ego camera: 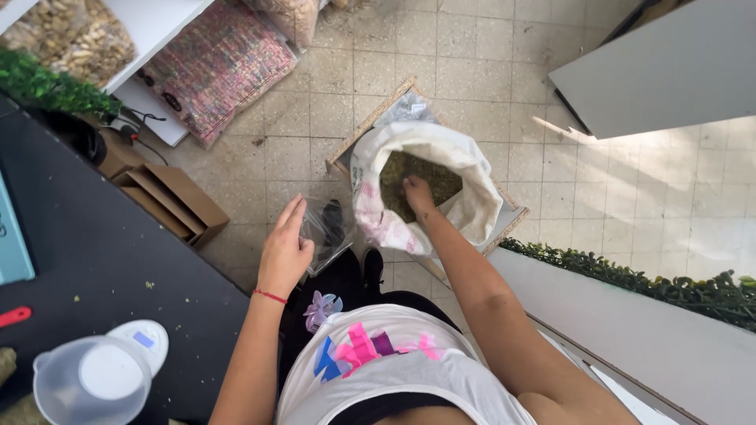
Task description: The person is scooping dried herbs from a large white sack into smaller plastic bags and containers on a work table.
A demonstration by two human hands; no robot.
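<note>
So here's the setup, looking straight down from the head camera. The right hand (419, 195) is plunged into the big white sack (429, 185) on the floor, down in the greenish-brown dried stuff (413, 175) that fills it. The fingers are buried in that material, so I honestly can't tell whether that grip is curled around a handful or just spread out in it.

The left hand (285, 250) holds a small clear plastic bag (324, 230) just left of the sack's rolled rim. The grip there is a pinch: thumb and fingers pressed on the bag's near edge, with the other fingers straight and pointing up and away from the body. The bag hangs off the hand toward the sack, nearly touching its outer wall.

The relation that matters: the clear bag sits to the left of the right hand and a bit closer to the body, with only the sack's rim between them. The right hand is clearly the nearer one to the dried material, and the left is the one with the bag.

Also around: a black surface (102, 252) on the left with a clear measuring jug (83, 378) on a small white scale (142, 342), plus an open cardboard box (169, 197) on the tiled floor (488, 71).
</note>
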